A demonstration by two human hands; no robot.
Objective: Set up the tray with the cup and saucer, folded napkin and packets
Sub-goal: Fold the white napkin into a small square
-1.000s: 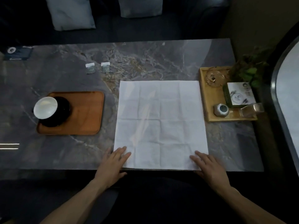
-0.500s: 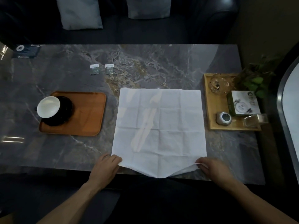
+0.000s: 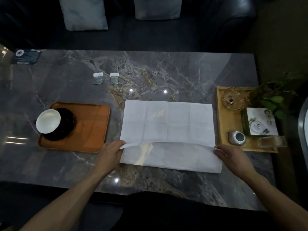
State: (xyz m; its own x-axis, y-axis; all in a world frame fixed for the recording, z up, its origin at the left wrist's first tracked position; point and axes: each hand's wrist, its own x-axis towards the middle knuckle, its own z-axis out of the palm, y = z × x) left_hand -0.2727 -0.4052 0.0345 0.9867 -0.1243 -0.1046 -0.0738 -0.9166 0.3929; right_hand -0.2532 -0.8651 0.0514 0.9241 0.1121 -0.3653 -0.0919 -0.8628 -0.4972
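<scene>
Cup [image 3: 48, 121] and saucer [image 3: 64, 124] sit at the tray's [image 3: 93, 127] nine o'clock end. Left hand [image 3: 110, 154] and right hand [image 3: 233, 157] pinch the napkin's [image 3: 168, 120] near corners mid-fold at centre counter [image 3: 183, 72]; packets [image 3: 106, 78] wait at eleven o'clock.

Dim room: grey veined marble worktop [image 3: 166, 77] with small ceiling-light reflections; behind it a dark sofa [image 3: 216, 22] bearing two pale cushions [image 3: 83, 12]; a leafy plant [image 3: 273, 97] at right.
</scene>
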